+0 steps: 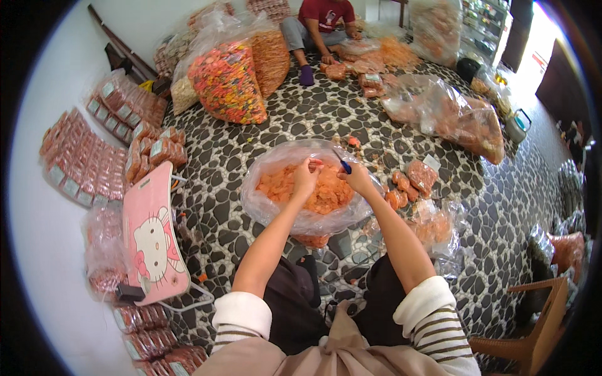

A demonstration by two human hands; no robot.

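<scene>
In front of me a large clear plastic bag (257, 210) stands with its mouth spread wide. Thin orange chips (326, 193) fill it. Over its left half is my left hand (305, 177), fingers curled together near a small reddish-orange piece (315, 164); whether they grip it is hard to make out. My right hand (359, 180), above the bag's right side, is closed around a blue-handled tool (345, 167) with a thin blade pointing away from me. Whether it is a knife or scissors cannot be told.
Small orange packets (421, 177) lie right of the bag. A pink folding table (141, 207) leans at left beside stacked packets (88, 160). Big snack sacks (229, 81) stand behind. Another person (323, 28) sits at the back. A brown chair (542, 326) is at lower right.
</scene>
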